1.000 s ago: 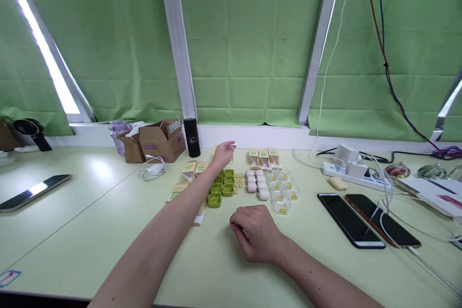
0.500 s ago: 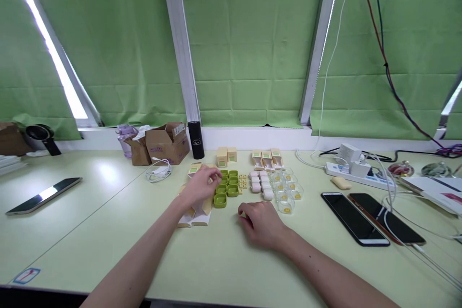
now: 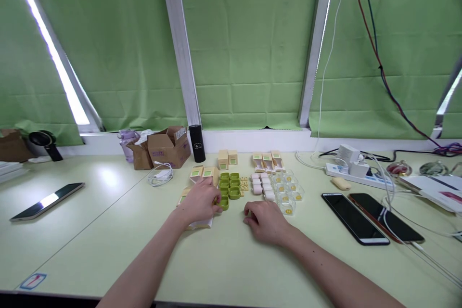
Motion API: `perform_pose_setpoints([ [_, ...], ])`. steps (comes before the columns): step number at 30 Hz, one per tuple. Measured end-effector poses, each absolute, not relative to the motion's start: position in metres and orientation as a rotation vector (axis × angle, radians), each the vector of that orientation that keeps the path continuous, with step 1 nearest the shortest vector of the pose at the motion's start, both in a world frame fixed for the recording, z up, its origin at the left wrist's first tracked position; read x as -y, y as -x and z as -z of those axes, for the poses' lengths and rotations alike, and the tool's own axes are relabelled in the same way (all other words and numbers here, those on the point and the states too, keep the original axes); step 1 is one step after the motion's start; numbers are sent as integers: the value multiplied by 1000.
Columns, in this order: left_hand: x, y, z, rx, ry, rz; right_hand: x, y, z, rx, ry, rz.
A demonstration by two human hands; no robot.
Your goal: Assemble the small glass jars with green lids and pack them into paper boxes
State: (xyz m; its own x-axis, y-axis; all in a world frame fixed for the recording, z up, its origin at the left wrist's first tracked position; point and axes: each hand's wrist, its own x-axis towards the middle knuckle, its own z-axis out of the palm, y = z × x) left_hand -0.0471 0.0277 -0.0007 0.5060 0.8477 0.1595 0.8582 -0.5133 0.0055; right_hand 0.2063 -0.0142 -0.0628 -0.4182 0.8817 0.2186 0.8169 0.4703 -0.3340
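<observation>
My left hand (image 3: 202, 200) is at the nearest green tray (image 3: 224, 203) on the left of the green group, its fingertips on or close to it; whether they grip it is unclear. Under and behind this hand stand cream boxes (image 3: 210, 173). My right hand (image 3: 265, 220) rests on the table with curled fingers, in front of the pink and white pieces (image 3: 269, 195). Between the hands, farther back, lie small yellow pieces (image 3: 244, 184). Clear containers with yellow centres (image 3: 288, 203) stand right of the white pieces.
More cream boxes (image 3: 267, 161) stand at the back. A black bottle (image 3: 197, 143) and a cardboard box (image 3: 169, 147) are back left. Two phones (image 3: 355, 219), a power strip (image 3: 375, 180) and white cables lie right. A tablet (image 3: 46, 202) lies far left.
My left hand has come down and nearer to me, from above the green trays to the nearest one. My right hand has shifted slightly right. The camera view has moved a little.
</observation>
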Motion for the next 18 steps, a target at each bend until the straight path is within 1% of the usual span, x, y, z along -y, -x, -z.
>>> perform_pose_setpoints([
  [9, -27, 39, 8, 1439, 2671, 133, 15, -207, 63, 2346, 1402, -273],
  [18, -15, 16, 17, 1257, 2669, 176, 12, -210, 66, 2246, 1384, -325],
])
